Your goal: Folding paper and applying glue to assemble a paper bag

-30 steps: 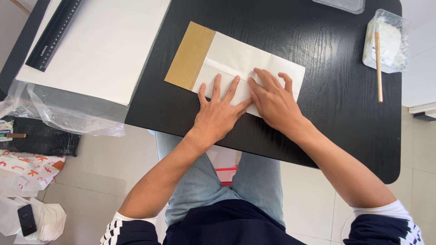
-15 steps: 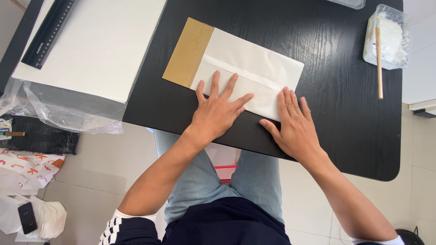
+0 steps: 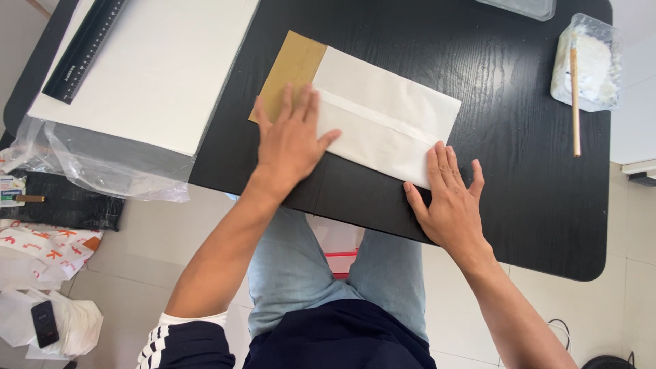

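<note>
Both hands flat, open: left hand (image 3: 290,140) & right hand (image 3: 447,198) on white folded paper (image 3: 389,123).

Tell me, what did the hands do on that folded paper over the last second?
The left hand slid from the middle of the folded white paper toward its brown end. The right hand slid the other way, to the paper's near right corner, fingertips on its edge. Both stay flat and open; nothing was picked up. The paper, the black ruler, the stick and the black table stayed as they were.
</note>
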